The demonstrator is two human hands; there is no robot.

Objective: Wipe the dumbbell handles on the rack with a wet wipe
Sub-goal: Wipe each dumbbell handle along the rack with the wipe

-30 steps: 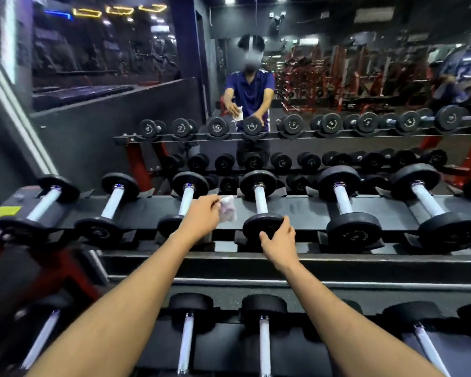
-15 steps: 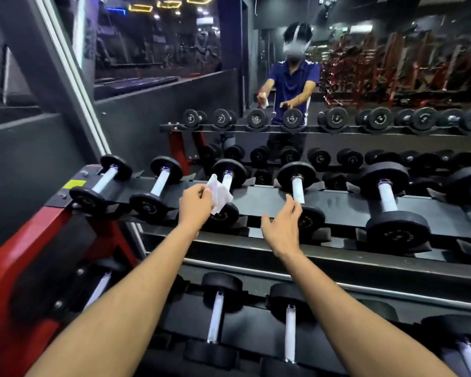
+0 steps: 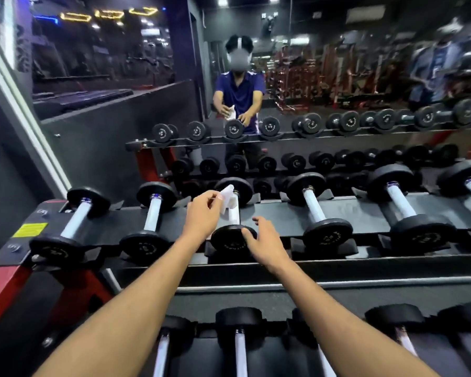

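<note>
Two hands: left [image 3: 201, 213] pinching wipe [image 3: 227, 198] on handle [image 3: 234, 210] (third dumbbell), right [image 3: 264, 240] spread, touching plate [image 3: 229, 240].

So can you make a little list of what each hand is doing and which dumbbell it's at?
left hand: pinches the wet wipe, held over the handle of the third dumbbell from the left
right hand: fingers relaxed, touching that dumbbell's near weight
rack: top row of black dumbbells with pale handles
behind: mirror showing the person and the rack
</note>
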